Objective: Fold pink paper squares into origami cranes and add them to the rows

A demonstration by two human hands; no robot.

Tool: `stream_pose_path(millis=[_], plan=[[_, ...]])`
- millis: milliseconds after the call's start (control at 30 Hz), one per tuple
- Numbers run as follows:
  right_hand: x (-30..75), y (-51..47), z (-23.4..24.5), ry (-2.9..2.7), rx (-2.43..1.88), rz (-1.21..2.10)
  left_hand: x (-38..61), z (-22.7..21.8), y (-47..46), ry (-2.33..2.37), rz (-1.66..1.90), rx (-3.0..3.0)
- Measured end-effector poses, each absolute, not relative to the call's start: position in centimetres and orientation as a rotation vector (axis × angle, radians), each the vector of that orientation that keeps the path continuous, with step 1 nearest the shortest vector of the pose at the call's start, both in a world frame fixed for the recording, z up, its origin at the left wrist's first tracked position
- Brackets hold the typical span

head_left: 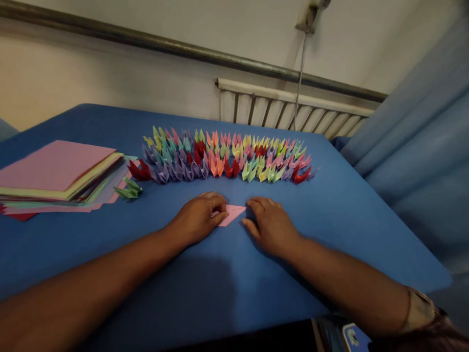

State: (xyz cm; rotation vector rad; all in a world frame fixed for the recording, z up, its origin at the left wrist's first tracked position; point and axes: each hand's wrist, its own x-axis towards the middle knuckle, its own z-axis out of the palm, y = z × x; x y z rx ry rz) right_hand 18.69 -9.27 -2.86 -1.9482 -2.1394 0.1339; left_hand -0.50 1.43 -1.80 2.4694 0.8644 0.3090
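A small pink folded paper point(233, 213) lies flat on the blue table point(330, 215). My left hand point(198, 217) presses on its left part with fingers bent over it. My right hand point(269, 222) rests just right of the paper, fingers curled down, thumb near the paper's lower edge. Behind them stand rows of several small folded paper pieces point(227, 156) in many colours. A green folded piece point(128, 189) lies apart on the left.
A stack of coloured square paper sheets point(54, 176) lies at the table's left. A white slatted rail point(293, 110) and a metal pipe point(183, 49) run along the wall behind. A blue curtain point(421, 146) hangs at the right.
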Motion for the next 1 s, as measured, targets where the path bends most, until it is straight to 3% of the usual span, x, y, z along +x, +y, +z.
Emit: stream_pose_path(millis=[767, 1000], plan=[[16.5, -5.6, -2.2, -1.938, -2.105, 0.388, -1.2, -3.1, 1.7, 0.751, 0.435, 2.662], [17.1, -5.5, -3.8, -1.739, -1.843, 0.609, -1.3, -2.6, 1.2, 0.782, 0.426, 2.575]])
